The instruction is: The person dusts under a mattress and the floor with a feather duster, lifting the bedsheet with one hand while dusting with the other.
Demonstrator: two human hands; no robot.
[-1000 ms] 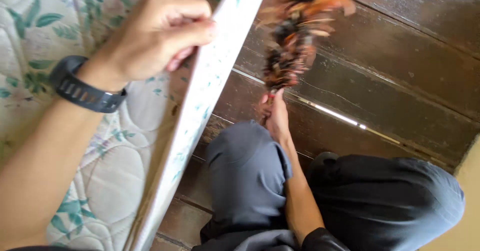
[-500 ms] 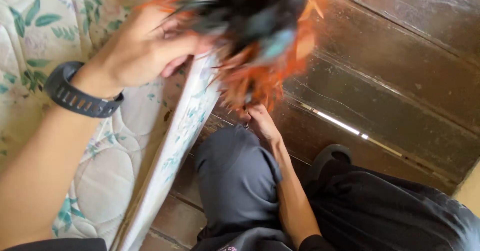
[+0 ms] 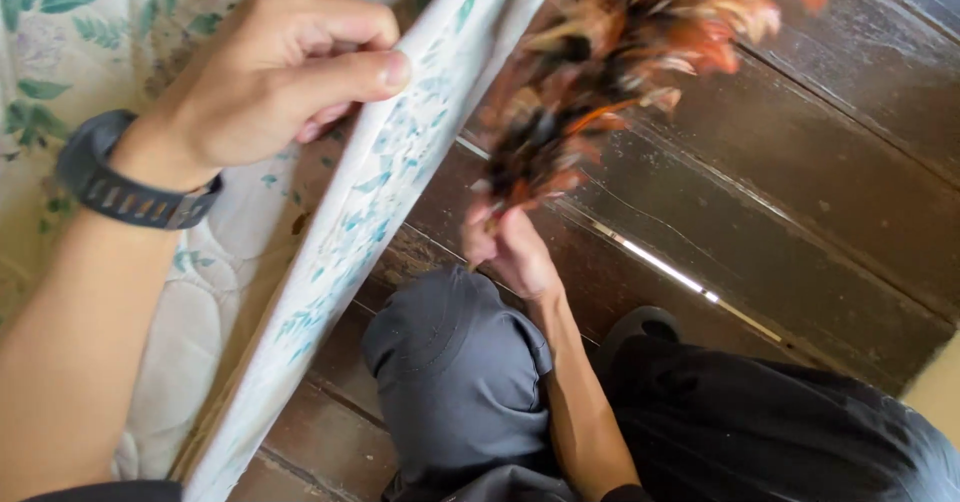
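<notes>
left hand (image 3: 270, 72): closed, thumb and fingers pinching mattress (image 3: 380, 192) edge, lifted, far left
right hand (image 3: 510, 247): fist around feather duster (image 3: 610, 72) handle, centre
feather duster: orange-black, blurred, far centre above wooden floor (image 3: 800, 212)
watch (image 3: 120, 187): left wrist

Two hands: left hand (image 3: 270, 72), right hand (image 3: 510, 247). One feather duster (image 3: 620, 72), one floral mattress (image 3: 370, 212), one dark wristwatch (image 3: 120, 187), and one bent knee (image 3: 455, 362) in grey trousers.
</notes>
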